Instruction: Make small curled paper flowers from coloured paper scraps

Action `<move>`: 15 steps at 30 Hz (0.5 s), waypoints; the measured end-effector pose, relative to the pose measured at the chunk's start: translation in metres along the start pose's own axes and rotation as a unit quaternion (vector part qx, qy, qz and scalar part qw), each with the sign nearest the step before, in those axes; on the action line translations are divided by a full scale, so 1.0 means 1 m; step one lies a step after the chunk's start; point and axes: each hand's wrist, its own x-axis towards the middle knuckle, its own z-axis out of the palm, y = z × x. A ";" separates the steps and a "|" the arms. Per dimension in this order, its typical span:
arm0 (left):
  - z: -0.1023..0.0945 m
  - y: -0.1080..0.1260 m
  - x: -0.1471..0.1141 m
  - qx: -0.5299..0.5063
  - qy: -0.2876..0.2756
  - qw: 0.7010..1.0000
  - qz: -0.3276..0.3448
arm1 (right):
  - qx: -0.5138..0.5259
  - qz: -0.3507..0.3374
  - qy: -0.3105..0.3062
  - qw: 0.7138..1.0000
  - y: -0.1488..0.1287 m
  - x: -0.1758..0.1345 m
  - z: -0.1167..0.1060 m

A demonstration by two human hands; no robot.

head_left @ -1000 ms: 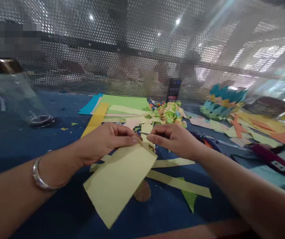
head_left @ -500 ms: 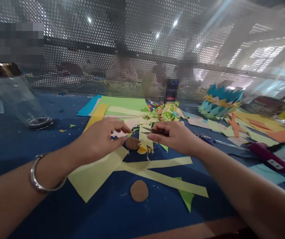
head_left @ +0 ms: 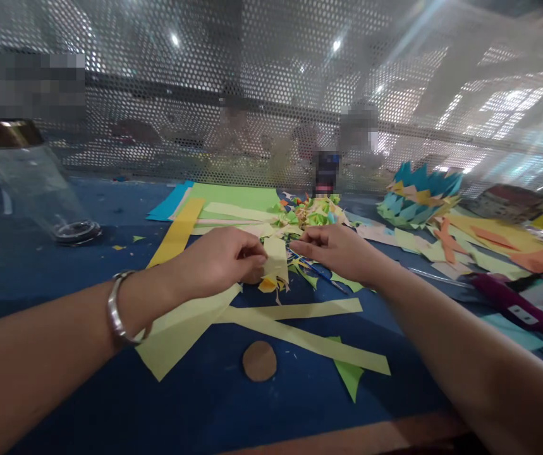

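Sheet of pale yellow paper (head_left: 181, 328) now lies flat; left hand (head_left: 217, 262) pinches small yellow scrap (head_left: 275, 258), right hand (head_left: 335, 251) at 3 o'clock, grip unclear.

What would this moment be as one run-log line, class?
left hand: pinching pale yellow paper piece | right hand: empty, above scraps | brown disc: flat on table

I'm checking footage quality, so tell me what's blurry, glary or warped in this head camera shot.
Head view: ceiling lights glare through the perforated screen, washing out the upper right; the glass jar at the left edge is soft and stretched by the wide lens; the left hand, right hand and brown paper disc are fairly sharp; the forearms bulge near the bottom corners.
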 end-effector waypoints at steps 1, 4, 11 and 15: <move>0.003 0.003 0.007 -0.036 -0.022 0.999 -0.008 | 0.033 -0.001 0.005 0.999 -0.001 -0.001 -0.001; 0.014 0.010 0.031 -0.108 -0.022 0.994 0.006 | 0.140 -0.005 0.016 0.990 -0.006 -0.005 -0.004; 0.030 0.014 0.072 -0.119 -0.067 0.986 0.098 | 0.294 -0.054 0.038 0.953 -0.013 -0.011 -0.011; 0.036 0.008 0.083 -0.042 -0.053 0.994 0.083 | 0.309 -0.042 0.042 0.949 -0.012 -0.010 -0.012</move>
